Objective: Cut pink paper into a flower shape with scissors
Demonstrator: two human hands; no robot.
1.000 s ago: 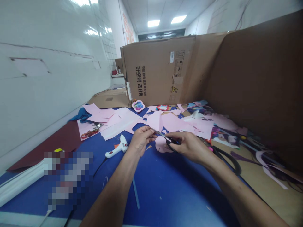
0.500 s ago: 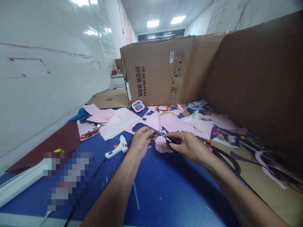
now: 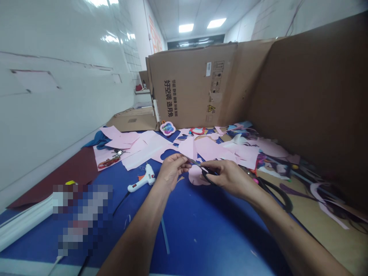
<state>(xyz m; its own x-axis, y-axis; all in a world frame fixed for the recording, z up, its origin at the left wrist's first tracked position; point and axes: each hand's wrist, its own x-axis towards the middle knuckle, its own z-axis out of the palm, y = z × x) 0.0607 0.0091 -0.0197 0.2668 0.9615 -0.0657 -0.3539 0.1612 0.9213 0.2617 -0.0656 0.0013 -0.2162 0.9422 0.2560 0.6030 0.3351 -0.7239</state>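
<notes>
My right hand (image 3: 227, 174) is closed round the black handles of a pair of scissors (image 3: 207, 177), whose blades point up and left toward my other hand. The fingertips of my left hand (image 3: 172, 170) are pinched together beside the blade tips. Whatever they hold is too small or too hidden to make out. Under the scissors lies a pink paper piece with a rounded, scalloped edge (image 3: 197, 179), partly covered by them. A white glue gun (image 3: 143, 179) rests on the blue table (image 3: 189, 230) to the left of my left hand.
Pink paper sheets and scraps (image 3: 212, 148) spread across the back. A flower-shaped decorated piece (image 3: 167, 128) leans near a large cardboard box (image 3: 192, 88). Orange-handled scissors (image 3: 109, 163) lie at left. A large black-handled tool (image 3: 277, 193) and a thin blue strip (image 3: 165, 235) are also there.
</notes>
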